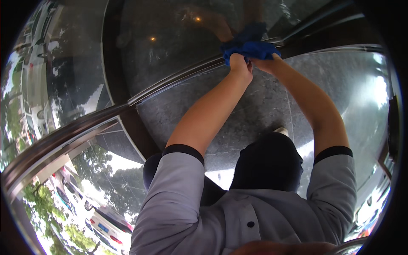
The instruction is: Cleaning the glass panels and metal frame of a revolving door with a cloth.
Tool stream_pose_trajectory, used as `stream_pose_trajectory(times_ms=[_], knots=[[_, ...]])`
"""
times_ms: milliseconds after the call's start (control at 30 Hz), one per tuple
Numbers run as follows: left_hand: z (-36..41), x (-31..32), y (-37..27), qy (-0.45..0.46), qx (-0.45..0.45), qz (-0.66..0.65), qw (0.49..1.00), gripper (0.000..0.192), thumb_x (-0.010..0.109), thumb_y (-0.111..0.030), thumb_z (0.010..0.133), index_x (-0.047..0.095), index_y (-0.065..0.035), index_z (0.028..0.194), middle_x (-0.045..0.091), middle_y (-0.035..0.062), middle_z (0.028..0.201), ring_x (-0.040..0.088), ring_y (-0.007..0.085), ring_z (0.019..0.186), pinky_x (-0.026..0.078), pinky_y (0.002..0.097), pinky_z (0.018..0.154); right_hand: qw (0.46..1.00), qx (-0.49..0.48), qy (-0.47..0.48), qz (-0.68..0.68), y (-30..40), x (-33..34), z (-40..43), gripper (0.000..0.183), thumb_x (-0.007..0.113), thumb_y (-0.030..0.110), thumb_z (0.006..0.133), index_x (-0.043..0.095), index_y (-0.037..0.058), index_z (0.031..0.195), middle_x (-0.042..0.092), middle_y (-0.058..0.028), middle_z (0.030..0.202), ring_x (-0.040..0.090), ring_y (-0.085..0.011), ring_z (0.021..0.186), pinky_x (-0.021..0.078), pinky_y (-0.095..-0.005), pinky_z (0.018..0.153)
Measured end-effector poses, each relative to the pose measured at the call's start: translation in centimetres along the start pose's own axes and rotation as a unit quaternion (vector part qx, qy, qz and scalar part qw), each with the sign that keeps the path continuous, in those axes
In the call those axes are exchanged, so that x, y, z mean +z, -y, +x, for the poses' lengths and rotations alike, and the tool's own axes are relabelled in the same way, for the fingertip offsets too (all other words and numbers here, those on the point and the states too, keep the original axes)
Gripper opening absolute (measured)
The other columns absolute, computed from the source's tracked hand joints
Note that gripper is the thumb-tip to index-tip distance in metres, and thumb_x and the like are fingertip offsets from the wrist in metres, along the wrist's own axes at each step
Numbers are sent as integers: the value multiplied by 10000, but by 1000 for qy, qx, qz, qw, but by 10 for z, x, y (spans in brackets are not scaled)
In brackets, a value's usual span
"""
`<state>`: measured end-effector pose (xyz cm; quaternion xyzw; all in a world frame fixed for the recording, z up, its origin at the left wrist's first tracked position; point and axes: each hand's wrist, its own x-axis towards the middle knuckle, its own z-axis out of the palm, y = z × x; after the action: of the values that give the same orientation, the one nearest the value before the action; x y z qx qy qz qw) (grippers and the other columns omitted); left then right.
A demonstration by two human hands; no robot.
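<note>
A crumpled blue cloth (258,50) is bunched against the foot of a dark glass panel (172,44), at its metal bottom rail (181,75). My left hand (240,65) grips the cloth from the left side. From the right, my right hand (266,63) holds the same cloth, its fingers largely hidden by the folds. The two hands are close together, with both arms stretched forward. Above them the glass mirrors the cloth and the arms.
Grey stone floor (223,98) with pale veins lies below the rail. A dark upright frame post (119,57) stands to the left. My bent knee (269,159) is under my arms. Parked cars (105,223) and trees (76,236) show at the lower left.
</note>
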<state>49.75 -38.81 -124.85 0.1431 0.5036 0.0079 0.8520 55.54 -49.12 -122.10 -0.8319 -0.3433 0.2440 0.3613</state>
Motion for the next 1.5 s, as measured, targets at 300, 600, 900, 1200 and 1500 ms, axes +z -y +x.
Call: stream_pose_trajectory(times_ms=[300,600,900,1200,1500], knots=[[15,21,35,80,58,17,995,331,434,-2,918,551,-137,1197,585,14,1207,568,169,1088,439,340,964,997,-26,-72,-9,-56,-14,-13,281,645,80,877,669,101,1156,683,-115,1100,649,-279,1047,512,-346,889],[30,53,58,227,-49,74,970,230,468,-32,959,527,-58,1179,579,88,1210,539,213,1158,428,388,1018,938,-65,-338,-45,-142,33,-38,309,639,54,885,649,52,1193,684,-146,1174,663,-270,1082,525,-342,884],[21,36,31,250,92,378,887,364,566,-228,995,553,-41,1307,615,93,1245,577,181,1116,436,332,953,473,181,-342,792,-93,51,28,331,463,407,1038,592,105,1076,618,-41,966,606,-239,841,516,-387,732],[-127,-18,-50,318,259,772,486,446,615,-240,976,560,-22,1361,638,187,1279,584,261,1232,420,340,1060,483,231,-442,719,-34,10,61,601,238,570,1046,529,109,1300,613,-81,1233,583,-247,1103,472,-384,967],[-181,-128,-114,249,53,840,478,330,598,-189,988,625,-41,1282,677,126,1223,638,223,1145,502,319,945,598,121,-512,605,6,11,48,675,258,443,1081,26,54,1581,133,-131,1644,211,-248,1489,149,-330,1210]])
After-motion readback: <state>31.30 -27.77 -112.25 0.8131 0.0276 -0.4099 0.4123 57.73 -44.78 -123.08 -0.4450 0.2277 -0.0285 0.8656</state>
